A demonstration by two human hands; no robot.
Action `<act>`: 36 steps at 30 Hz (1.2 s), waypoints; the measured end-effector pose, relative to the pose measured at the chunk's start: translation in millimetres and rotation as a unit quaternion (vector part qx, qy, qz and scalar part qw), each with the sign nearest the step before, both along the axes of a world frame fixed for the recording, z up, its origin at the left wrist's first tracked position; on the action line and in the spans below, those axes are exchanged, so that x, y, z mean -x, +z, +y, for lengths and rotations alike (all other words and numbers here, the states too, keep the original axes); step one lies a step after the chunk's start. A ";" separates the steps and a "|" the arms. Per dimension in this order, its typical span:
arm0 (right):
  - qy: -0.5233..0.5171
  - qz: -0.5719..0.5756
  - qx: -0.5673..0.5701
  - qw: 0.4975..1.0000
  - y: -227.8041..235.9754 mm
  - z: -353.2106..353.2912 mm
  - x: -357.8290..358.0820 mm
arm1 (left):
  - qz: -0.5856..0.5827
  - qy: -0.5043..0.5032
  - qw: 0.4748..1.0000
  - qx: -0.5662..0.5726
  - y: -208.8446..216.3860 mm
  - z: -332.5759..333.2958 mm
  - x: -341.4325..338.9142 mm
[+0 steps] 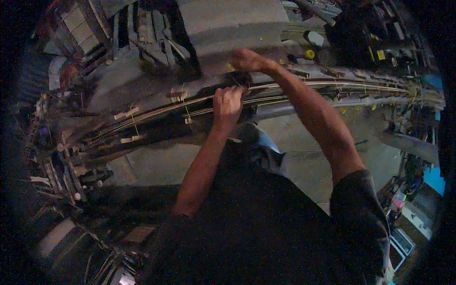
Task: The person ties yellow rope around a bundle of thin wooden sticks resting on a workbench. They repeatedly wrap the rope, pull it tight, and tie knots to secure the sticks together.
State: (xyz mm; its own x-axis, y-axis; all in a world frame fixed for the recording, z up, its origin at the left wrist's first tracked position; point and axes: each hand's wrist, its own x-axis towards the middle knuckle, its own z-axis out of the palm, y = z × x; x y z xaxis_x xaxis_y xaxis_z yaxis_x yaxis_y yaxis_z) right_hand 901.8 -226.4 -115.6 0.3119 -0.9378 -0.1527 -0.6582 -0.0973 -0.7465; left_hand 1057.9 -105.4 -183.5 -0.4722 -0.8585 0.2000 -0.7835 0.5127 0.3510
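A bundle of long thin pale strips [304, 84] stretches across the scene from left to right, bound at intervals by thin yellowish ties. My left hand [229, 103] is closed at the middle of this bundle, its fingers curled over the strips. Just beyond it, a dark lump [241, 79] sits against the bundle. Above and slightly right, my right hand [247, 61] is raised with its fingers closed and somewhat blurred. A faint thin line runs between the two hands; what the right fingers hold is too small to make out.
Small wooden pegs [132, 139] jut out along the bundle's left part. A grey pipe [275, 111] runs along its near side. Timber pieces [145, 35] lie at the far left. Far right, a yellow roll [309, 54] sits among clutter. Concrete floor [304, 147] shows below.
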 end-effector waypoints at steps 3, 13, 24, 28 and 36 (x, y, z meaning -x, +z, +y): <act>-0.179 -0.429 -0.083 0.882 64.9 75.3 -23.4 | 0.039 0.027 0.998 -0.040 -3.4 8.9 -5.8; 0.025 -0.049 0.153 0.987 1.7 198.5 23.6 | 0.393 -0.012 0.850 -0.351 76.8 -55.6 25.2; 0.021 0.349 0.152 0.925 61.8 105.0 122.1 | 0.091 -0.043 0.959 -0.264 17.6 -175.0 -42.1; -0.017 0.436 0.101 0.894 29.3 112.0 101.5 | 0.194 -0.081 0.948 -0.240 55.6 -140.4 -137.1; -0.346 -0.350 -0.325 0.808 -64.5 255.8 -204.5 | 0.345 -0.011 0.909 -0.233 71.8 -85.2 -236.5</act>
